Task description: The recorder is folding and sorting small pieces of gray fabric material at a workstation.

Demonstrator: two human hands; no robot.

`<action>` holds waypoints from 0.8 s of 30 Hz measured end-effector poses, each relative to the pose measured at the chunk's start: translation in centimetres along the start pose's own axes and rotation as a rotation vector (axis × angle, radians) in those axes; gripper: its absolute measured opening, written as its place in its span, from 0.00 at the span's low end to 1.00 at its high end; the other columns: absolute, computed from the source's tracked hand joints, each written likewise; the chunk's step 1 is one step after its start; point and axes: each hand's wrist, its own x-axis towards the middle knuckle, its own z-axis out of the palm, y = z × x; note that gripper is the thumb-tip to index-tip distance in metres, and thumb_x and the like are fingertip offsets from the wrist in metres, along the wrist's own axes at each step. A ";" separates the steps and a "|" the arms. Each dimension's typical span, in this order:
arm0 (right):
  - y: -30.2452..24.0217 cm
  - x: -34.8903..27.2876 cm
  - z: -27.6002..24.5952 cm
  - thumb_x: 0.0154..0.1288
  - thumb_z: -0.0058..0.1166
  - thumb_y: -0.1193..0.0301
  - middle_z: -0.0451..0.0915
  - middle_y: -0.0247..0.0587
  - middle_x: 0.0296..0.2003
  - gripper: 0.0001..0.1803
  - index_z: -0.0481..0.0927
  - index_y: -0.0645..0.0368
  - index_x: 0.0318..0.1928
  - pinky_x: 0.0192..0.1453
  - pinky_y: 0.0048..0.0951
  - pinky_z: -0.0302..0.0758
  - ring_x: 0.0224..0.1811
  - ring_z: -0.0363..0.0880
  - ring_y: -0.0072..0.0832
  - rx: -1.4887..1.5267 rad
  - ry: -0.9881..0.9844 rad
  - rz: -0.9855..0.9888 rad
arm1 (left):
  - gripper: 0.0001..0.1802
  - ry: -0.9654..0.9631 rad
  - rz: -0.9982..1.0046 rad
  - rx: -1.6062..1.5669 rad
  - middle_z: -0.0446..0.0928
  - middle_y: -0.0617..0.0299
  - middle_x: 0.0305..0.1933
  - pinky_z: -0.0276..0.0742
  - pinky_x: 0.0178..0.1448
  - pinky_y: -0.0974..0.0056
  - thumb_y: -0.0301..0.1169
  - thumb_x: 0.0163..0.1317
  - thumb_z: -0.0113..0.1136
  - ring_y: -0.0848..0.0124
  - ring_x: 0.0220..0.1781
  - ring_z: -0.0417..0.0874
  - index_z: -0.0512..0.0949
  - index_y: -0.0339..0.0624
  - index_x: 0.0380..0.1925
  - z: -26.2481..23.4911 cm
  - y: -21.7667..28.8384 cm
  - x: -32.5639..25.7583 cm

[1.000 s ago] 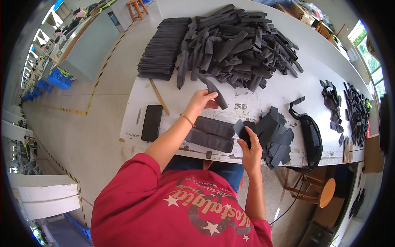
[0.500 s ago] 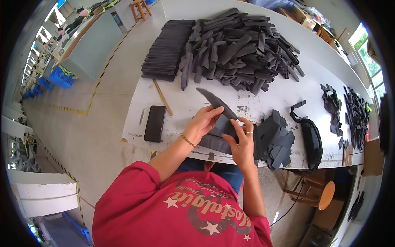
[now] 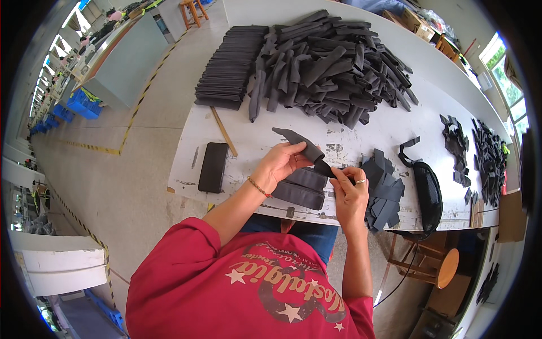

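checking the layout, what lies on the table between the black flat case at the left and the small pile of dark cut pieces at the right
In the head view, a short stack of dark foam strips lies between the black case and the pile of cut pieces, under both hands.

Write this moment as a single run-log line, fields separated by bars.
left hand: holds dark foam strip | right hand: pinches strip's near end | below hands: stacked strips on white table | behind: loose strip heap

The person wears a red short-sleeved cotton T-shirt [image 3: 248, 288] with dark cursive lettering and pale stars printed on it. A thin beaded bracelet [image 3: 258, 187] circles the left wrist, just above the T-shirt's sleeve. A band ring [image 3: 359, 182] sits on one right-hand finger. Both forearms are bare.
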 end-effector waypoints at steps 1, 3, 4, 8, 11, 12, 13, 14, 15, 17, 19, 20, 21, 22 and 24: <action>-0.1 0.2 -0.2 0.54 0.65 0.76 0.74 0.37 0.38 0.16 0.85 0.55 0.45 0.44 0.36 0.68 0.39 0.73 0.35 0.003 -0.001 -0.002 | 0.15 -0.018 -0.004 0.019 0.78 0.42 0.52 0.83 0.57 0.54 0.28 0.71 0.51 0.56 0.54 0.83 0.73 0.26 0.49 0.1 0.1 -0.1; -0.2 0.7 -0.5 0.53 0.65 0.77 0.74 0.37 0.37 0.15 0.85 0.55 0.44 0.44 0.37 0.68 0.39 0.73 0.36 -0.088 0.009 -0.075 | 0.15 -0.051 -0.013 0.039 0.78 0.42 0.53 0.83 0.57 0.54 0.28 0.71 0.51 0.56 0.54 0.82 0.72 0.25 0.50 0.2 0.3 -0.5; -0.1 0.8 -0.5 0.53 0.65 0.77 0.74 0.37 0.37 0.15 0.85 0.55 0.44 0.44 0.37 0.68 0.39 0.73 0.36 -0.088 0.009 -0.077 | 0.15 -0.089 -0.026 0.058 0.79 0.43 0.53 0.83 0.57 0.54 0.28 0.70 0.51 0.56 0.54 0.82 0.72 0.25 0.51 0.2 0.4 -0.6; -0.1 1.1 -0.5 0.51 0.65 0.77 0.74 0.35 0.37 0.17 0.85 0.54 0.45 0.44 0.38 0.68 0.39 0.73 0.36 -0.193 0.063 -0.174 | 0.16 -0.066 -0.021 0.092 0.79 0.44 0.53 0.83 0.55 0.55 0.28 0.70 0.51 0.56 0.54 0.83 0.72 0.26 0.53 1.0 0.4 -1.3; -0.3 0.8 0.1 0.50 0.66 0.77 0.73 0.36 0.38 0.21 0.83 0.54 0.48 0.45 0.38 0.68 0.39 0.73 0.35 -0.242 0.111 -0.212 | 0.17 -0.035 0.070 0.136 0.79 0.45 0.53 0.83 0.54 0.57 0.28 0.70 0.52 0.58 0.53 0.83 0.72 0.28 0.54 3.2 0.3 -2.8; -0.5 0.7 0.3 0.50 0.67 0.76 0.73 0.36 0.39 0.23 0.82 0.54 0.50 0.45 0.38 0.68 0.40 0.73 0.35 -0.242 0.142 -0.218 | 0.17 0.007 0.135 0.190 0.79 0.45 0.53 0.83 0.54 0.58 0.28 0.70 0.53 0.59 0.52 0.83 0.72 0.29 0.54 4.1 0.0 -3.4; -1.0 0.7 0.5 0.50 0.67 0.76 0.73 0.36 0.39 0.23 0.82 0.54 0.50 0.45 0.38 0.68 0.40 0.73 0.35 -0.242 0.143 -0.223 | 0.18 0.049 0.201 0.244 0.79 0.45 0.53 0.83 0.53 0.59 0.28 0.69 0.54 0.61 0.52 0.83 0.71 0.30 0.55 4.8 -0.1 -3.9; -1.6 0.8 0.7 0.50 0.68 0.76 0.73 0.38 0.40 0.24 0.82 0.55 0.51 0.46 0.38 0.69 0.41 0.73 0.36 -0.201 0.153 -0.171 | 0.19 0.074 0.236 0.272 0.79 0.47 0.53 0.82 0.54 0.60 0.28 0.68 0.56 0.63 0.52 0.83 0.71 0.30 0.56 5.2 -0.2 -4.4; -2.0 0.7 0.8 0.50 0.69 0.76 0.74 0.41 0.42 0.25 0.82 0.56 0.52 0.47 0.37 0.70 0.43 0.73 0.37 -0.160 0.164 -0.120 | 0.19 0.074 0.242 0.272 0.79 0.47 0.53 0.82 0.54 0.60 0.28 0.68 0.56 0.63 0.52 0.83 0.71 0.30 0.56 5.7 -0.3 -4.8; -2.4 0.3 1.6 0.51 0.69 0.77 0.73 0.44 0.44 0.28 0.80 0.57 0.55 0.50 0.38 0.71 0.46 0.72 0.40 -0.051 0.132 -0.086 | 0.20 0.010 0.365 0.242 0.79 0.48 0.52 0.81 0.56 0.59 0.28 0.69 0.57 0.63 0.52 0.83 0.70 0.31 0.57 6.5 -0.2 -5.3; -3.7 0.2 2.5 0.52 0.68 0.79 0.73 0.46 0.45 0.31 0.75 0.58 0.59 0.47 0.41 0.73 0.46 0.74 0.43 0.210 0.111 0.018 | 0.17 -0.033 0.381 0.189 0.81 0.50 0.48 0.78 0.59 0.57 0.30 0.69 0.57 0.60 0.54 0.82 0.72 0.33 0.54 6.0 -0.6 -4.3; -4.5 0.3 2.7 0.53 0.66 0.80 0.74 0.50 0.46 0.31 0.72 0.61 0.59 0.48 0.42 0.75 0.48 0.74 0.48 0.189 0.114 -0.015 | 0.15 -0.078 0.310 0.110 0.81 0.50 0.46 0.76 0.61 0.56 0.32 0.69 0.57 0.58 0.55 0.82 0.73 0.34 0.51 5.7 -0.7 -4.0; -4.1 -0.2 2.9 0.53 0.66 0.80 0.74 0.50 0.46 0.31 0.72 0.61 0.59 0.48 0.42 0.75 0.48 0.74 0.48 0.192 0.116 -0.020 | 0.13 -0.123 0.238 0.032 0.82 0.50 0.43 0.75 0.62 0.55 0.33 0.70 0.57 0.57 0.57 0.81 0.75 0.36 0.48 5.5 -0.8 -3.9; -3.3 -1.1 3.5 0.54 0.66 0.80 0.74 0.51 0.46 0.30 0.71 0.62 0.58 0.48 0.43 0.75 0.47 0.75 0.48 0.137 0.099 -0.025 | 0.12 -0.151 0.317 0.120 0.83 0.50 0.39 0.73 0.64 0.53 0.37 0.71 0.55 0.55 0.59 0.80 0.76 0.39 0.43 5.6 -0.6 -3.9; -3.0 -1.8 3.5 0.54 0.64 0.81 0.75 0.53 0.45 0.23 0.71 0.63 0.50 0.47 0.44 0.75 0.44 0.76 0.50 0.108 0.065 -0.035 | 0.13 -0.171 0.374 0.177 0.83 0.50 0.39 0.73 0.64 0.52 0.38 0.72 0.54 0.55 0.59 0.79 0.76 0.39 0.43 5.5 -0.8 -4.1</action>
